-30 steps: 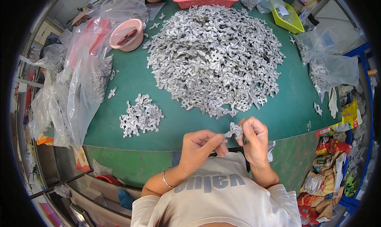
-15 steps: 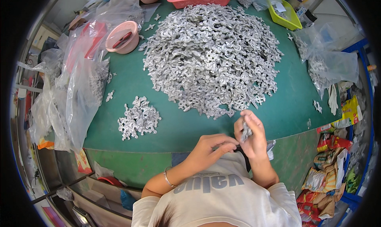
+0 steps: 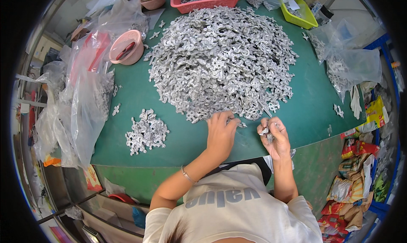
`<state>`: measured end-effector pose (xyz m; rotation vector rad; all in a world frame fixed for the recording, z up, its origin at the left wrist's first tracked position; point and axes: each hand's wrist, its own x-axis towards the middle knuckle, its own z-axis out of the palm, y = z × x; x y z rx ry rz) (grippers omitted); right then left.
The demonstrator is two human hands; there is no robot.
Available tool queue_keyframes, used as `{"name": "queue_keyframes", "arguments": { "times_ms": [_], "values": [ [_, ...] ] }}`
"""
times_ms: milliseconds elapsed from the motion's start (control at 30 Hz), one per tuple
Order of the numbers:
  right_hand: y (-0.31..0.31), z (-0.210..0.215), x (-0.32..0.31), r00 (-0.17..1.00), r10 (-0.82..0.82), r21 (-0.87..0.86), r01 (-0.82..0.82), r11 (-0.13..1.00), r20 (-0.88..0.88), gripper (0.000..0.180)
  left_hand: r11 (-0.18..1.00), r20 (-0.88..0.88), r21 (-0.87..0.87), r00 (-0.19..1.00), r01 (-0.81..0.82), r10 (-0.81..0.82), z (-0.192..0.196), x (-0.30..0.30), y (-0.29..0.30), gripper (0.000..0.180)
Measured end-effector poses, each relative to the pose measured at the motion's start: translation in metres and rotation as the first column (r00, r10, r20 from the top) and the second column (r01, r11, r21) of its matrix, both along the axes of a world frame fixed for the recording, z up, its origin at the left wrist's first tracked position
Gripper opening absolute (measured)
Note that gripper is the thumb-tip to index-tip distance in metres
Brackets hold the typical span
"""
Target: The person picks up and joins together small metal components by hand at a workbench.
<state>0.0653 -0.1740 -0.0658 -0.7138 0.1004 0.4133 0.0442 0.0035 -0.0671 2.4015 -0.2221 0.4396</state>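
A broad heap of small silver metal castings [image 3: 224, 56], curled and cross-shaped, covers the middle of the green table. At the heap's near edge my left hand [image 3: 220, 134] has its fingers curled down, with a silver casting [image 3: 241, 125] showing at the fingertips. Just to the right, my right hand [image 3: 277, 141] is closed around one or more silver castings [image 3: 269, 135]; the fingers hide how many. Farther left lies a smaller pile of similar castings [image 3: 146, 132], apart from the heap.
A pink bowl [image 3: 127, 47] with a red-handled tool stands back left, beside clear plastic bags [image 3: 85, 103]. A pink basket [image 3: 205, 4] of castings and a yellow-green basket [image 3: 296, 9] stand at the back. More bagged castings [image 3: 339, 69] lie right. The table's near edge [image 3: 178, 165] borders me.
My left hand has moved away from my right hand, forward to the heap's near edge. My right hand has turned and shifted slightly right, still holding silver metal. The view has shifted slightly.
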Motion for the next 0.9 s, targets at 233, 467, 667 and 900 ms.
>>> {"name": "queue_keyframes", "arguments": {
  "times_ms": [233,467,667,900],
  "values": [
    [0.018,0.027,-0.013,0.969,0.093,-0.331,-0.012,0.944,0.229,0.027,0.876,-0.113,-0.482,0.99,0.023,-0.088,0.05,-0.019,0.008,0.017],
    [0.026,0.048,-0.022,0.935,0.089,-0.276,0.009,0.961,0.343,0.017,0.839,-0.085,-0.537,0.984,0.086,-0.155,0.077,-0.035,0.008,0.022],
    [0.033,0.055,-0.025,0.966,0.112,-0.05,-0.104,0.993,0.232,0.014,0.879,0.052,-0.444,0.984,0.175,-0.17,0.094,-0.04,0.012,0.027],
    [0.038,0.057,-0.027,0.974,0.121,-0.027,-0.118,0.993,0.191,0.014,0.861,0.058,-0.465,0.978,0.206,-0.202,0.093,-0.041,0.015,0.03]
  ]
}}
